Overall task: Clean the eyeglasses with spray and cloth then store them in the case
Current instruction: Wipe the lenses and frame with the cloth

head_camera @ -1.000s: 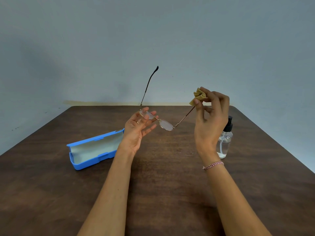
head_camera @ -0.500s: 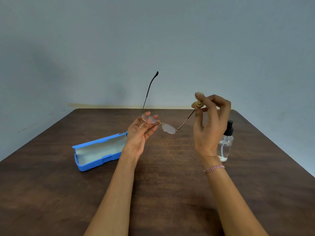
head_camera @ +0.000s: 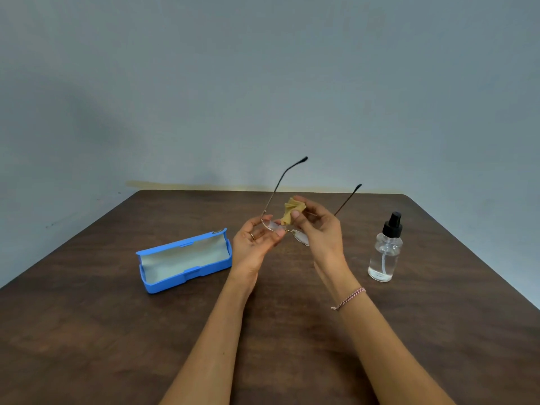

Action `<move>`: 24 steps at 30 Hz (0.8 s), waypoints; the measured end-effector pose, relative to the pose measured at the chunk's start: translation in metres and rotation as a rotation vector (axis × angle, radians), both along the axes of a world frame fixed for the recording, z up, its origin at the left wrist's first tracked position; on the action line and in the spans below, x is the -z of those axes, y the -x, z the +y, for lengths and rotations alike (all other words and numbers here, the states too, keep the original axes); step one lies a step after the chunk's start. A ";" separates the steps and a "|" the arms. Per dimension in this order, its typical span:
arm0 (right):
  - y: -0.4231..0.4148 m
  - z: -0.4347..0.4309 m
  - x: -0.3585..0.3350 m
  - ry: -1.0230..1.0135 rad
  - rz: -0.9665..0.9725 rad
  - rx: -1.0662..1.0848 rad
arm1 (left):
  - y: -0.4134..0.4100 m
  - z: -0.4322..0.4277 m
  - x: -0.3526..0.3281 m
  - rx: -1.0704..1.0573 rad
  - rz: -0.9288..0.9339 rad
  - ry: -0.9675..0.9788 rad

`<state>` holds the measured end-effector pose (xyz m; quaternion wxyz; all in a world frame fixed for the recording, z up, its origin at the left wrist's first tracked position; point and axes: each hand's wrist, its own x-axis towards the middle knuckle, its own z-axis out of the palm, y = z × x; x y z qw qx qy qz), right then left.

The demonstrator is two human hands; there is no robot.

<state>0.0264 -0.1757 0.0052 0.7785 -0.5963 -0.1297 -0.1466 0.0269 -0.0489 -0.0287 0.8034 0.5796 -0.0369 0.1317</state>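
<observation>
Eyeglasses [head_camera: 271,225] held above the desk [head_camera: 117,331], cloth [head_camera: 290,211] at the bridge.
Left hand [head_camera: 254,244] fingers grip the frame at one lens. Right hand [head_camera: 318,229] fingers pinch the tan cloth against the frame and hide part of the other lens. Open blue case [head_camera: 184,261] lies left; clear spray bottle [head_camera: 385,252] stands upright right.

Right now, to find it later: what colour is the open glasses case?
The hard plastic case is blue; head view.
</observation>
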 end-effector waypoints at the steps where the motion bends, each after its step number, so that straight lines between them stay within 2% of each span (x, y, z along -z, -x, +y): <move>1: -0.003 0.001 0.001 -0.025 0.030 -0.046 | -0.002 0.001 0.002 -0.003 0.007 -0.024; 7: -0.018 0.017 -0.004 0.015 0.130 -0.166 | -0.012 0.002 0.003 -0.032 0.045 -0.096; 11: -0.029 0.023 -0.011 -0.032 0.170 -0.252 | -0.018 0.003 0.004 -0.056 0.067 -0.100; 15: -0.035 0.030 -0.007 -0.023 0.171 -0.201 | -0.019 0.003 0.003 -0.082 0.072 -0.072; 18: -0.040 0.027 -0.002 -0.109 0.180 -0.146 | -0.019 0.004 0.004 -0.100 0.055 -0.039; 24: -0.042 0.022 0.013 -0.115 0.200 -0.126 | -0.021 -0.001 0.005 -0.101 0.049 -0.102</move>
